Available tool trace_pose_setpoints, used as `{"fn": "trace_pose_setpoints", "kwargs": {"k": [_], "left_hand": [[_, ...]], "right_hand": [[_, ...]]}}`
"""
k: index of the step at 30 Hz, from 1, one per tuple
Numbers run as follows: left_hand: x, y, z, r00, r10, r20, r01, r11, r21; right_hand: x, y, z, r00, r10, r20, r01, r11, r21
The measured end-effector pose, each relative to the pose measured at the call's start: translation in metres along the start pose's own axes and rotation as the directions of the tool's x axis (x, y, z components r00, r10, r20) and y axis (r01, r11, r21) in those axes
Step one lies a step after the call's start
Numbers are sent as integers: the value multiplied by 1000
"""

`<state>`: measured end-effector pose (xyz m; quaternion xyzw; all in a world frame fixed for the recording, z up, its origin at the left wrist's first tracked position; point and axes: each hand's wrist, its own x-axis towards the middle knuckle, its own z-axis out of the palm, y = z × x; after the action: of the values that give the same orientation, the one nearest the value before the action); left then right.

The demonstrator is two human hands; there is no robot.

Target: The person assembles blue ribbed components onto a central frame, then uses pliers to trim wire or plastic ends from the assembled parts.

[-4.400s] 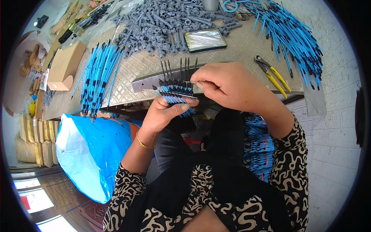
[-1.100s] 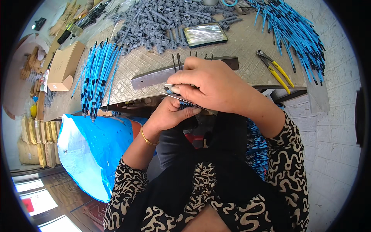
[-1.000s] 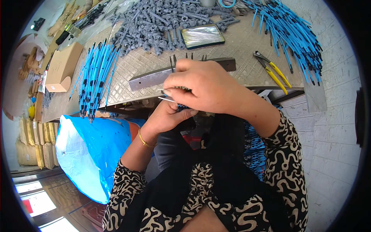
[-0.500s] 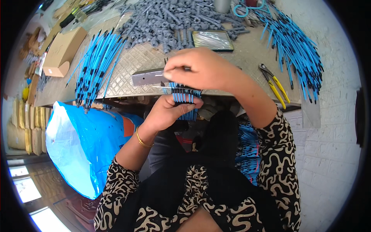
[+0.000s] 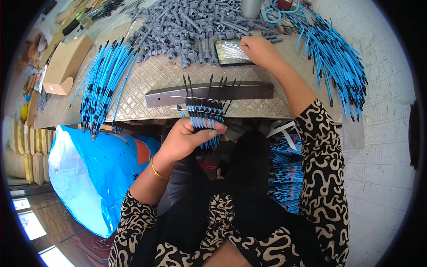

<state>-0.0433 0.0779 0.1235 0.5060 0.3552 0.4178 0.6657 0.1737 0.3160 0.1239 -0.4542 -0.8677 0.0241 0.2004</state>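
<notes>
My left hand is closed around a row of thin blue rods with black tips, held upright at the table's front edge. Two slender silvery pins lie across the rods, their ends sticking out to the left. Farther away, my right hand is over the right end of a shallow dark-rimmed tray, its fingers pressed together. Many fine silvery pins fill that tray. Whether the right fingertips hold one is too small to tell.
A dark metal bar lies behind the rods. Grey plastic fittings are heaped at the back. Bundles of blue rods lie left and right. A cardboard box stands left; a blue bag hangs below.
My right hand has moved from above the rods to the pin tray, uncovering the bar and the rod tips. The yellow-handled pliers no longer show, hidden by my right arm. My left hand keeps its grip.
</notes>
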Motion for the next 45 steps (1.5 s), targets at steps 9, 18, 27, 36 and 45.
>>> {"fn": "trace_pose_setpoints", "kwargs": {"k": [9, 18, 27, 36, 45], "left_hand": [[5, 6, 16, 997, 67, -24, -68, 997, -41], [9, 14, 24, 998, 59, -23, -59, 998, 1], [20, 10, 38, 996, 89, -18, -89, 996, -17], [28, 4, 50, 995, 91, -36, -90, 996, 19], [31, -1, 58, 993, 105, -56, -104, 994, 14]], "right_hand": [[-8, 3, 5, 998, -12, 69, 22, 990, -136], [-12, 13, -8, 1000, -21, 8, 20, 998, 64], [-18, 26, -10, 996, -62, -61, 68, 994, 91], [-32, 32, -19, 991, -118, -60, 122, 991, 63], [-53, 25, -27, 971, -104, -214, 152, 963, 222]]}}
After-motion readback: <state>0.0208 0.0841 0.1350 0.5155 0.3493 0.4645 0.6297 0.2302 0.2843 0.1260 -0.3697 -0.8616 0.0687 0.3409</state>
